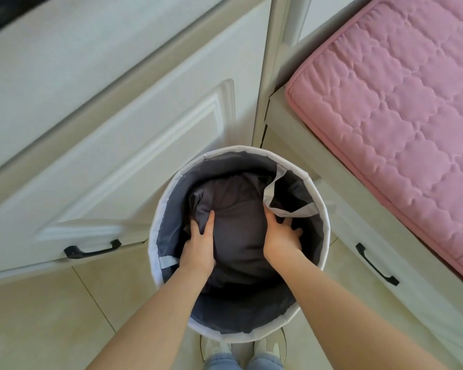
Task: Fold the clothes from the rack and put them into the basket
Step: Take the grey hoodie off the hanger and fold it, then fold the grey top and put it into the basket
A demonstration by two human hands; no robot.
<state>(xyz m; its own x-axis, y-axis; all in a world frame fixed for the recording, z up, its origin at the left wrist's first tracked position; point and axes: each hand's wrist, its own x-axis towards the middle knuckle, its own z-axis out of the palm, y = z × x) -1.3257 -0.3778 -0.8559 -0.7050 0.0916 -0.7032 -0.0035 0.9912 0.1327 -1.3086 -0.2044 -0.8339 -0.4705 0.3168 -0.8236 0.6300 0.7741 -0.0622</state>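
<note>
both hands down in the basket, settling the dark folded garment.
left hand and right hand flank the bundle, likely to keep the fold; left thumb lies on top, fingers curl beneath its edge, right fingers spread down its far side.

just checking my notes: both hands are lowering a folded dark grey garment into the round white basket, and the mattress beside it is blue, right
Not quite: the mattress is pink, not blue, as the head view shows. The rest stands: the left hand and right hand are lowering a folded dark grey garment into the round white basket.
</note>
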